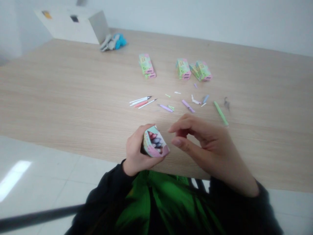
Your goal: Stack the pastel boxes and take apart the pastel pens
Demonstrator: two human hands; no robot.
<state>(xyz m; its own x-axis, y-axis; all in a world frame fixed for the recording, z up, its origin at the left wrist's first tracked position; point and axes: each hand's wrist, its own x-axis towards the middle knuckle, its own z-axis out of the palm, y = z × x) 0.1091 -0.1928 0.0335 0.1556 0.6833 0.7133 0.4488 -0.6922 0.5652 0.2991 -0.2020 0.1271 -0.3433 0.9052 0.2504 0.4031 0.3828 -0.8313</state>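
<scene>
My left hand [135,151] is wrapped round a small pastel pen box [154,142] at the near edge of the wooden table [61,98]. The box's open end faces me and shows several pen caps inside. My right hand [205,143] hovers just right of the box, fingers curled, thumb and forefinger close together, with nothing visible between them. Loose pastel pens and caps [166,107] lie scattered on the table beyond my hands, with a green pen [220,113] to the right and a small bunch of white and pink pens [141,101] to the left.
Three more pastel boxes stand farther back: one [146,65] in the middle, two [183,68] [203,70] to the right. A white carton [73,24] and a grey-blue bundle [113,41] sit at the far left. A small dark object [226,103] lies right of the green pen.
</scene>
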